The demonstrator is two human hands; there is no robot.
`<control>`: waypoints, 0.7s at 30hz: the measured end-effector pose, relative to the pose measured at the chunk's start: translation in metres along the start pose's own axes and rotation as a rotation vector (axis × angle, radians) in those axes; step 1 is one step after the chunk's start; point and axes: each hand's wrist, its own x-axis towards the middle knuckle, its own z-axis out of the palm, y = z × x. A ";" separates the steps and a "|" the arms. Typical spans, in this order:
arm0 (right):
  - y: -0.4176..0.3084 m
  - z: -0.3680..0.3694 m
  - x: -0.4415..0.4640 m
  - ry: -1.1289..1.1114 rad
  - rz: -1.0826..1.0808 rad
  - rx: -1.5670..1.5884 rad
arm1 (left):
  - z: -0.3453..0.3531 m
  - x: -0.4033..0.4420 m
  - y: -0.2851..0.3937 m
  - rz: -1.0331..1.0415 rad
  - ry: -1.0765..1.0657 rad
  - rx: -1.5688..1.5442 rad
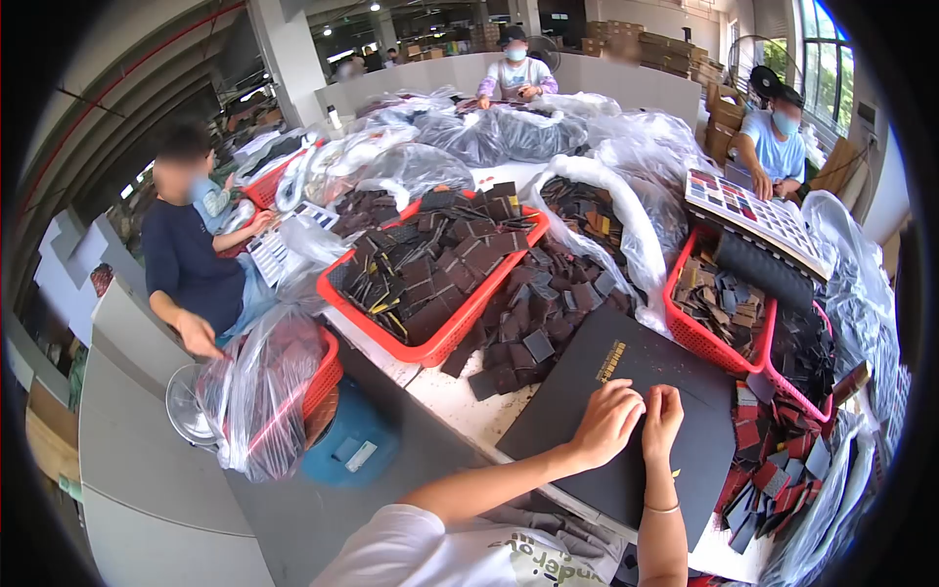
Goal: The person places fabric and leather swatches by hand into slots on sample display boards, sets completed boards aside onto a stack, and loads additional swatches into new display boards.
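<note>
My left hand (607, 423) and my right hand (663, 419) meet over a large black folder (562, 386) with gold lettering. Both hands have their fingers pressed together in a pinch, fingertips nearly touching. Whatever they hold, if anything, is too small or hidden to make out. The folder lies flat at the table's front edge, partly under my forearms. Just beyond it is a loose pile of small dark swatch pieces (528, 338). On my right, more red and dark pieces (773, 465) lie scattered beside the folder.
A red basket (427, 354) full of dark pieces stands ahead. At right are another red basket (675, 311), a pink basket (820, 415) and a swatch board (748, 213). Plastic bags (499, 132) cover the far table. Several people work around it. A blue bin (357, 440) stands left.
</note>
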 end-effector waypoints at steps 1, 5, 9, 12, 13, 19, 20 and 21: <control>0.014 -0.005 0.003 0.053 -0.031 -0.062 | 0.015 0.008 -0.006 0.022 0.060 -0.011; 0.000 -0.024 0.009 0.189 0.014 0.051 | 0.061 0.038 -0.009 -0.080 0.114 -0.101; 0.010 -0.032 0.016 0.224 -0.043 0.049 | 0.114 0.056 -0.016 -0.217 0.104 -0.178; 0.023 -0.036 0.023 0.237 0.016 0.188 | 0.139 0.062 -0.021 -0.226 0.130 -0.295; 0.025 -0.039 0.025 0.234 0.074 0.282 | 0.145 0.064 -0.022 -0.251 0.111 -0.349; 0.020 -0.062 0.034 0.170 0.209 0.528 | 0.159 0.059 -0.047 -0.337 -0.160 -0.769; 0.016 -0.062 0.033 0.132 0.199 0.566 | 0.150 0.059 -0.042 -0.329 -0.181 -0.805; 0.015 -0.062 0.033 0.095 0.190 0.603 | 0.142 0.059 -0.037 -0.322 -0.202 -0.840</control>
